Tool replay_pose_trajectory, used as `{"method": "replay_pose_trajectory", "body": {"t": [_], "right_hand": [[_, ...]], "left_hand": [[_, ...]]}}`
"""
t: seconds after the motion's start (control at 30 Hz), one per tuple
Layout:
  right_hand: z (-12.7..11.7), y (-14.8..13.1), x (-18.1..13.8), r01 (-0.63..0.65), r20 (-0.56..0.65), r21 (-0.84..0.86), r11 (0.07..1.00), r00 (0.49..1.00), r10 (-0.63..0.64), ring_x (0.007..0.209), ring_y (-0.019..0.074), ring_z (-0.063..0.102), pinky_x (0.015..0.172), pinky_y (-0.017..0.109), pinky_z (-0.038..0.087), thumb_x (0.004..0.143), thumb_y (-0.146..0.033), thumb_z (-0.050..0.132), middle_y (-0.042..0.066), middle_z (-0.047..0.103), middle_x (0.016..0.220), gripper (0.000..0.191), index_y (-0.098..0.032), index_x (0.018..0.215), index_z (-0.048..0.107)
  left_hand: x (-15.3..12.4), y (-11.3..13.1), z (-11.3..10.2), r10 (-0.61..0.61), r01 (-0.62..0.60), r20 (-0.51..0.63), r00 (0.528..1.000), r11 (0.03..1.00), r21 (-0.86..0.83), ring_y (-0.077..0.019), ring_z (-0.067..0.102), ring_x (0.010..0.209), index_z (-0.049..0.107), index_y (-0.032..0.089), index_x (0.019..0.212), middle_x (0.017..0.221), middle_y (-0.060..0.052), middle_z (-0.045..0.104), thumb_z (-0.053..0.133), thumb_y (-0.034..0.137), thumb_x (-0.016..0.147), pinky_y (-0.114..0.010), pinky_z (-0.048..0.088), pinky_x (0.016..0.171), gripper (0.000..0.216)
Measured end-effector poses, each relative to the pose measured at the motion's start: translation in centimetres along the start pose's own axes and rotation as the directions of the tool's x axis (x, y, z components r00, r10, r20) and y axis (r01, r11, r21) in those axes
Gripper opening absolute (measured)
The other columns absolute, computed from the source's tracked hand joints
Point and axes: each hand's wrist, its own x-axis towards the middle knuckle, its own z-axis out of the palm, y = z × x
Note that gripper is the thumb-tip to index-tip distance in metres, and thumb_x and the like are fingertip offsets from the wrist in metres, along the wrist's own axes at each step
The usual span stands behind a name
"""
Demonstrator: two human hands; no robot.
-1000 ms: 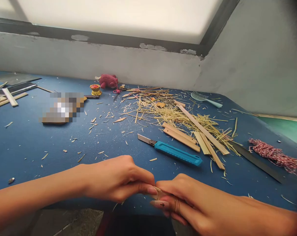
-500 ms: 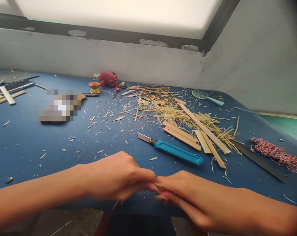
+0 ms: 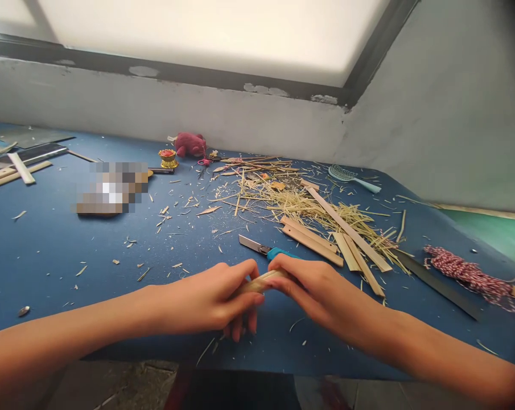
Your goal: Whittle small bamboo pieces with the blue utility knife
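Observation:
Between my two hands, above the front of the blue table (image 3: 124, 307), is a pale bamboo strip (image 3: 261, 282). My left hand (image 3: 229, 293) is closed on its left part, thumb below and fingers curled round it. My right hand (image 3: 306, 279) pinches its right end, which the fingers cover. Just behind my right hand lies a blue utility knife (image 3: 278, 253), its blade (image 3: 251, 244) out and pointing left; most of the handle is hidden.
Behind the knife lie drilled wooden pieces (image 3: 310, 239), flat strips (image 3: 351, 228) and a heap of shavings (image 3: 295, 202). A dark long blade (image 3: 439, 285) and red-white cord (image 3: 470, 270) are at right. Farther back are a hairbrush (image 3: 353, 177) and a red plush toy (image 3: 190, 144).
Both hands have risen and moved away from me, and more of the bamboo strip now shows between them. My right hand now covers most of the knife handle. The view has shifted slightly.

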Motion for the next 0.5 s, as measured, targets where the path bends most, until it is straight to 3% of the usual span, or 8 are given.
{"method": "replay_pose_trajectory", "body": {"t": [0.07, 0.13, 0.2, 0.27, 0.37, 0.5], "right_hand": [[0.1, -0.4, 0.6, -0.033, -0.092, 0.105, 0.994, 0.995, 0.042, 0.067, 0.0083, 0.054, 0.063, 0.021, 0.040, 0.098, -0.034, 0.037, -0.003, 0.060, 0.078, 0.020, -0.022, 0.095, 0.051], [0.2, -0.7, 1.1, -0.041, -0.152, 0.188, 0.981, 0.986, 0.071, 0.062, 0.0082, 0.052, 0.060, 0.021, 0.039, 0.097, -0.035, 0.039, -0.004, 0.058, 0.073, 0.018, -0.022, 0.100, 0.050], [0.3, -0.9, 1.5, -0.042, -0.159, 0.253, 0.967, 0.984, 0.084, 0.059, 0.0086, 0.050, 0.057, 0.021, 0.038, 0.097, -0.037, 0.037, -0.004, 0.055, 0.068, 0.020, -0.021, 0.097, 0.050], [0.4, -0.9, 1.7, -0.037, -0.154, 0.250, 0.968, 0.985, 0.077, 0.056, 0.0089, 0.048, 0.054, 0.021, 0.037, 0.097, -0.037, 0.035, -0.004, 0.053, 0.064, 0.024, -0.021, 0.088, 0.050], [0.4, -0.7, 2.2, -0.030, -0.237, 0.053, 0.998, 0.971, 0.042, 0.057, 0.0098, 0.045, 0.056, 0.023, 0.034, 0.097, -0.032, 0.037, -0.003, 0.054, 0.066, 0.022, -0.021, 0.083, 0.049], [0.1, -0.2, 3.9, -0.091, -0.316, -0.226, 0.970, 0.949, 0.015, 0.061, 0.0122, 0.046, 0.058, 0.025, 0.030, 0.095, -0.030, 0.038, -0.001, 0.056, 0.067, 0.022, -0.021, 0.078, 0.048]], "left_hand": [[0.0, 0.1, 0.2, -0.007, 0.006, -0.048, 0.999, 1.000, -0.024, -0.0091, 0.052, 0.058, 0.040, 0.020, 0.097, 0.080, 0.000, 0.062, 0.028, 0.046, 0.096, -0.022, 0.042, 0.055, 0.029], [0.1, 0.1, 0.3, 0.035, -0.024, -0.170, 0.985, 0.997, 0.069, -0.0097, 0.049, 0.065, 0.045, 0.020, 0.093, 0.080, 0.000, 0.058, 0.027, 0.046, 0.096, -0.023, 0.042, 0.061, 0.032], [0.2, -0.1, 0.4, 0.116, -0.072, -0.256, 0.960, 0.982, 0.174, -0.0105, 0.047, 0.069, 0.049, 0.019, 0.091, 0.080, 0.000, 0.055, 0.028, 0.044, 0.096, -0.024, 0.040, 0.066, 0.033], [0.3, -0.2, 0.4, 0.165, -0.113, -0.264, 0.950, 0.973, 0.204, -0.0105, 0.045, 0.067, 0.050, 0.019, 0.089, 0.076, 0.001, 0.052, 0.027, 0.041, 0.097, -0.025, 0.038, 0.065, 0.033], [0.6, -0.5, 0.6, 0.152, -0.115, -0.259, 0.954, 0.982, 0.153, -0.0101, 0.041, 0.061, 0.049, 0.018, 0.084, 0.069, 0.002, 0.048, 0.023, 0.041, 0.098, -0.024, 0.035, 0.061, 0.038], [1.5, -1.1, 0.3, 0.122, -0.059, -0.441, 0.889, 0.986, 0.154, -0.0111, 0.041, 0.064, 0.051, 0.018, 0.090, 0.074, 0.001, 0.052, 0.027, 0.042, 0.097, -0.025, 0.034, 0.061, 0.034]]}}
